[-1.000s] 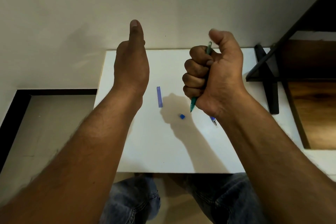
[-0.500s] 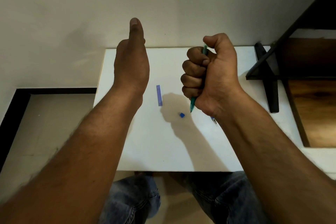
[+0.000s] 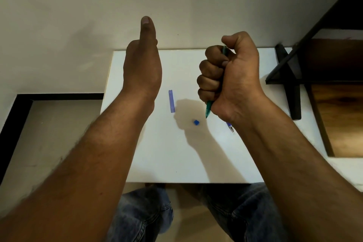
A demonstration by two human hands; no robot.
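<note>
White table (image 3: 176, 153) stands against a pale wall, and both hands are raised above it. Over the table's right half, the right hand (image 3: 231, 76) is closed in a tight fist round a green pen (image 3: 208, 108). All four fingers wrap the barrel and the thumb is folded over the top. The pen's tip points down at the table without touching it. Over the table's left half, the left hand (image 3: 142, 65) is held flat and edge-on, thumb stretched forward, gripping nothing. On the table's middle lie a blue strip (image 3: 171, 101) and a small blue piece (image 3: 196, 122), apart from each other. A second pen's tip (image 3: 230, 128) shows beneath the right wrist.
</note>
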